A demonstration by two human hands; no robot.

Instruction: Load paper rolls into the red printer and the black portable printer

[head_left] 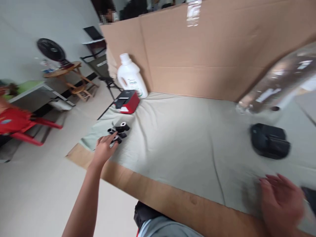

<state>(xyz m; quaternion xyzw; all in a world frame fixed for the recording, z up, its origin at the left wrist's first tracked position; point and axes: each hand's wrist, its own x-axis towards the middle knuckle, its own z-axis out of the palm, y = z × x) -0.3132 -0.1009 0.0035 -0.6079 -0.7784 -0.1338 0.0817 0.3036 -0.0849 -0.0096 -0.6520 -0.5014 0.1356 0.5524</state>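
Likely picking up rolls (121, 129) at left of cloth (177, 131), with left hand (106, 148) at them; cannot tell if gripping. With right hand (282, 200) loosely open, apparently empty. Probably calls for pinching one.

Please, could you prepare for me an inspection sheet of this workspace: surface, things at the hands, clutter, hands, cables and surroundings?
Surface: pale cloth, wrinkled; a brown board edge shows along the near side.
Things at the hands: small black rolls grouped at the cloth's left.
Clutter: red-and-black device beside a white jug, both upright; black device at the right.
Hands: left hand has its fingers at the rolls, grip unclear; right hand is blurred, open, near the cloth's front right.
Cables: nothing seen.
Surroundings: cardboard panel behind the cloth; fan on a wooden stool at the left.
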